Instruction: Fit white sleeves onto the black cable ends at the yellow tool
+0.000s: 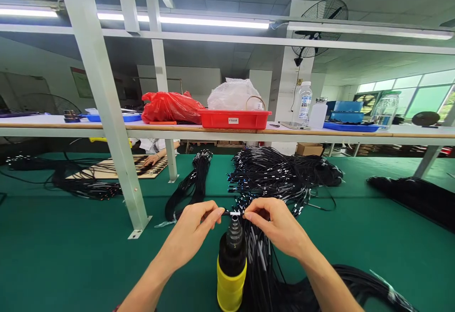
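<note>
Between my two hands a thin black cable with a white sleeve [235, 213] is stretched level. My left hand [199, 224] pinches its left end, and my right hand [275, 222] pinches the other end. Just under the sleeve is the metal nozzle of a yellow and black heat gun [232, 274], which stands upright with its tip pointing up. Whether the sleeve touches the nozzle I cannot tell. Black cables [259, 255] with grey sleeves hang in a bundle right of the heat gun, below my right hand.
A large pile of black cables [277, 169] lies ahead on the green table [185, 274]. More bundles [190, 184] lie left and right. A white post [121, 160] rises at left. The shelf holds a red bin [234, 120] and a bottle [304, 105]. Another person's hand [152, 160] works at a board.
</note>
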The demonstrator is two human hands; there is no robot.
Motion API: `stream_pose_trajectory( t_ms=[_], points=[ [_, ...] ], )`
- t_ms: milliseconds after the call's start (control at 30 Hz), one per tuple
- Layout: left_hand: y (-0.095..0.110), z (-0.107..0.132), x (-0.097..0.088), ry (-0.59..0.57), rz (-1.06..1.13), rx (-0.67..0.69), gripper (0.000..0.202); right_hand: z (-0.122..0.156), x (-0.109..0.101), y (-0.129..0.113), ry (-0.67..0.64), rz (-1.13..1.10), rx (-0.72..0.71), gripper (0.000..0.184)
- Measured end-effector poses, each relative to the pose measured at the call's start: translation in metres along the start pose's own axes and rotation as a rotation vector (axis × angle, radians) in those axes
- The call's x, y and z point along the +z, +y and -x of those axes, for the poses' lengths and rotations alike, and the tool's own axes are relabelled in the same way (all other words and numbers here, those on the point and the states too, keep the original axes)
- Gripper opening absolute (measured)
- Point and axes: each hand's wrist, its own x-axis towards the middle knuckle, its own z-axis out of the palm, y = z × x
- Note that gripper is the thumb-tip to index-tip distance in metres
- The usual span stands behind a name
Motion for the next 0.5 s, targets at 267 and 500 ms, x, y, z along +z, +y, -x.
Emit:
stream_pose_trajectory(
  t_ms=[267,500],
  points=[
    [-0.0027,0.0004,0.0007,0.059,0.033,0.043,0.025,-0.0009,0.0007,0.0013,0.026,-0.022,0.026,0.017],
    [-0.0037,0.0002,-0.0005,0.063,0.052,0.055,0.016,-0.0016,0.0034,0.0025,0.046,-0.035,0.033,0.011]
  ],
)
